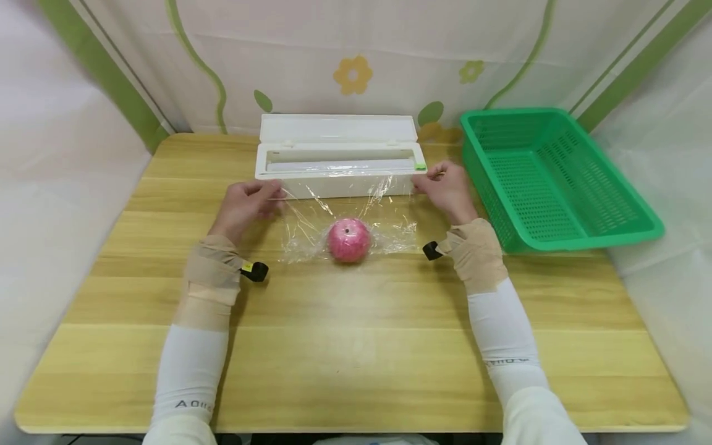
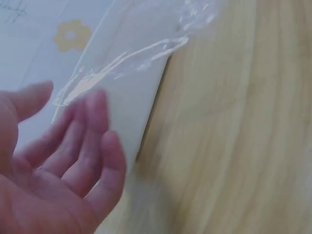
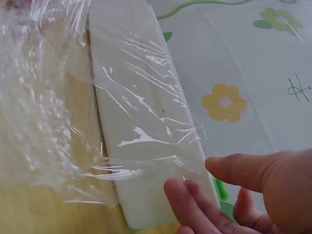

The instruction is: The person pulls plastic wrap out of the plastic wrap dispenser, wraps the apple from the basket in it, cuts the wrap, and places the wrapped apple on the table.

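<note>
A white cling film dispenser box (image 1: 345, 186) stands at the back of the table with its lid (image 1: 339, 128) raised and a roll inside. Clear cling film (image 1: 384, 213) runs from it over the front wall onto the table. On the film's near end sits a round pink fruit-like ball (image 1: 348, 240) with a dark spot on top. At the box's left end is my left hand (image 1: 245, 207), thumb and fingers apart beside the film edge (image 2: 117, 68). My right hand (image 1: 445, 188) is at the right end by a green slider (image 1: 420, 167), its thumb (image 3: 239, 168) apart from the fingers.
A green plastic basket (image 1: 500, 207) with perforated walls stands at the right, close to my right forearm. The wooden table (image 1: 345, 346) extends in front of the ball. A flower-printed curtain (image 1: 311, 55) hangs behind the box.
</note>
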`<state>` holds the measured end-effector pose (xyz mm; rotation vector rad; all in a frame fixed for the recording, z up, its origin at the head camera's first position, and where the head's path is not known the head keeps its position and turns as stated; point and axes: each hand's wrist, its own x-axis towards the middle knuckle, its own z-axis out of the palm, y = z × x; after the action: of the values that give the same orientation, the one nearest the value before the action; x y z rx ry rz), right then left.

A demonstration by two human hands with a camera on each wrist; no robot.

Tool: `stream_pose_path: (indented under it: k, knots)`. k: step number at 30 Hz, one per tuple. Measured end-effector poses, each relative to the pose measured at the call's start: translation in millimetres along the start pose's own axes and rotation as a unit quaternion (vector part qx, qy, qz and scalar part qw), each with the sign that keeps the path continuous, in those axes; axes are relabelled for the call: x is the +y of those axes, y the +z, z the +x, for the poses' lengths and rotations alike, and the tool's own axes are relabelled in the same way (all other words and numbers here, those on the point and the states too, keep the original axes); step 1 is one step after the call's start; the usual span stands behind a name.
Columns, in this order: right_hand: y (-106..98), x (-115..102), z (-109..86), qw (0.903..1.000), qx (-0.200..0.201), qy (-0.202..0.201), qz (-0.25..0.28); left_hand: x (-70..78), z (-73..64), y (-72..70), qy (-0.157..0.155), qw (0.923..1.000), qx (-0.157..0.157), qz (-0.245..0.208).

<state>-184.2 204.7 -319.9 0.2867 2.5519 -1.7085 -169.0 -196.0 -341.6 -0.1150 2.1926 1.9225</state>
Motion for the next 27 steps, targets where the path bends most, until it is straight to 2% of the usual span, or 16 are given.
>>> stream_pose_path:
  k: [2, 5, 11, 16, 20, 24, 27]
  knots:
    - [1.6, 4.0, -0.4, 0.9996, 0.008, -0.016, 0.023, -1.4, -0.9, 2.6, 0.014, 0.9995, 0.017, -0.022]
    - [2.9, 7.3, -0.2, 0.9989, 0.006, -0.037, 0.030, -2.4, -3.1, 2.8, 0.028, 0.9985, 0.028, -0.037]
    - [-1.9, 4.2, -0.5, 0.9985, -0.030, -0.043, 0.015, 1.0, -6.0, -1.0, 0.037, 0.9989, 0.025, 0.014]
    - [-5.1, 1.4, -0.8, 0.9974, -0.051, -0.048, 0.017, 2.3, -4.2, 3.3, 0.058, 0.9954, 0.050, 0.057]
    - [-4.2, 1.1, -1.5, 0.9964, -0.046, -0.071, 0.003, 2.8, -1.3, 10.9, 0.100, 0.9899, 0.059, 0.082]
    - [-2.8, 1.0, -1.2, 0.9935, -0.043, -0.105, 0.009, 4.4, -2.2, 16.9, 0.145, 0.9859, 0.054, 0.064]
    - [-3.2, 1.5, -0.3, 0.9906, -0.044, -0.127, 0.024, 7.1, -4.3, 18.7, 0.160, 0.9843, 0.050, 0.056]
